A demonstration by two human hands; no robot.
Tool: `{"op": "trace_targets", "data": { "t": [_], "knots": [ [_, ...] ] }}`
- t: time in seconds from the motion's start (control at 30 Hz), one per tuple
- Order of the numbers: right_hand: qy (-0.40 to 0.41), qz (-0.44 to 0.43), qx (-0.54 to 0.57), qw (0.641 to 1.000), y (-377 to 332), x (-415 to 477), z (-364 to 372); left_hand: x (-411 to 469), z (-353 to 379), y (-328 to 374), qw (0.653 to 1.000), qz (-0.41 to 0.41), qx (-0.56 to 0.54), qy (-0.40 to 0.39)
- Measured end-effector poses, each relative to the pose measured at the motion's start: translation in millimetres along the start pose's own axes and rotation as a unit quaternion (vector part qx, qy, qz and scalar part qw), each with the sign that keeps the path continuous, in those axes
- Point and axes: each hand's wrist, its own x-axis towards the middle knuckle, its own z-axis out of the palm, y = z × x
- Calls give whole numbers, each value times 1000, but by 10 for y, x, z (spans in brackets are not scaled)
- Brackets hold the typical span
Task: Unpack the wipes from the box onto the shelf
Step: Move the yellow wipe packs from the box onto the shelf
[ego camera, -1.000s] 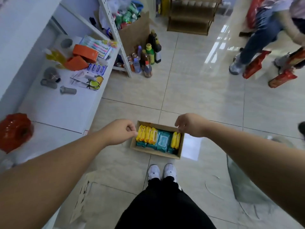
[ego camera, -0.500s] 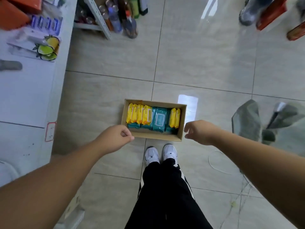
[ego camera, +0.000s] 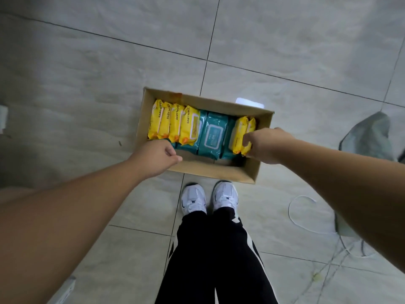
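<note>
At centre frame the box (ego camera: 197, 170) holds the wipes, left hand (ego camera: 156, 157) curled shut on nothing at its near-left edge, right hand (ego camera: 262, 145) pinching the right yellow packs (ego camera: 242, 134), which could slip from so shallow a grip

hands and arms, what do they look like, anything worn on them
Both arms are bare as far as the frame shows: no sleeves, gloves, watch or rings visible on the left hand or the right hand. No markings show.
</note>
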Motion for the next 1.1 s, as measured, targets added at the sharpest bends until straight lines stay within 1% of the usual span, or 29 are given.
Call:
{"op": "trace_targets", "data": {
  "t": [0.1, 0.23, 0.37, 0.47, 0.57, 0.67, 0.73, 0.77, 0.83, 0.87, 0.93, 1.0, 1.03, 1.1],
  "knots": [
    [-9, -1, -26, 1000, 34, 343, 154, 379, 205, -118, 1000, -19, 8, 10],
    [3, -3, -50, 999, 52, 742, 288, 857, 466, -255, 999, -44, -2, 29],
    [-6, 8, -54, 998, 78, 1057, 397, 1198, 693, -345, 996, -68, 45, 39],
    [19, 19, -29, 999, 94, 1211, 456, 1371, 841, -406, 992, -90, 64, 56],
    [60, -5, -32, 998, 75, 1309, 484, 1479, 925, -422, 990, -100, 54, 88],
    [117, -33, -72, 990, 52, 1407, 495, 1539, 971, -402, 984, -116, 40, 132],
    [143, -58, -123, 980, 3, 1456, 461, 1575, 1006, -412, 980, -130, 21, 152],
    [154, -80, -161, 971, -40, 1469, 459, 1585, 1015, -414, 978, -135, 17, 160],
    [175, -132, -229, 948, -130, 1484, 480, 1583, 1021, -385, 976, -126, 46, 173],
    [174, -149, -243, 942, -165, 1496, 498, 1577, 1022, -359, 975, -113, 72, 176],
    [147, -153, -237, 948, -205, 1544, 538, 1571, 1023, -305, 973, -93, 106, 180],
    [112, -127, -225, 959, -200, 1604, 549, 1586, 1023, -264, 974, -89, 102, 181],
    [107, -123, -226, 960, -193, 1629, 542, 1599, 1028, -262, 975, -83, 90, 185],
    [89, -126, -263, 952, -186, 1657, 510, 1605, 1048, -266, 977, -61, 73, 191]
  ]
}}
